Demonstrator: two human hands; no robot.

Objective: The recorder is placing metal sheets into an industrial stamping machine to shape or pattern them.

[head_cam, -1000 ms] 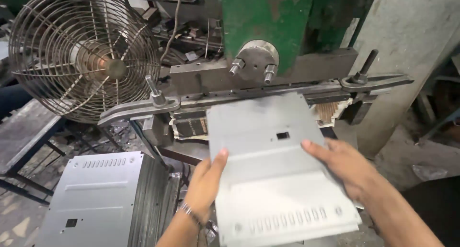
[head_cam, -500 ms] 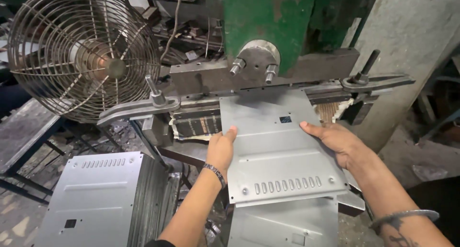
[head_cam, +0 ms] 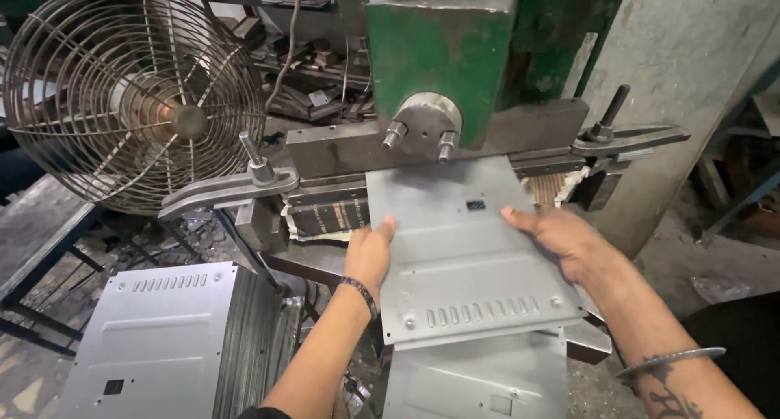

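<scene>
Two hands, left hand point(head_cam: 370, 252) and right hand point(head_cam: 561, 236), lie flat on the sheet point(head_cam: 467, 248), fingers apart, not gripping. The press point(head_cam: 439, 53) above could crush fingers if they slide under.

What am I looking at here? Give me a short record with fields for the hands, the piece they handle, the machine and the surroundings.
left hand: left hand flat on the sheet's left edge
right hand: right hand on its right edge
piece: flat grey slotted metal sheet, far end under the machine
machine: green metal press
left side: round wire-caged fan; stack of matching grey sheets
</scene>
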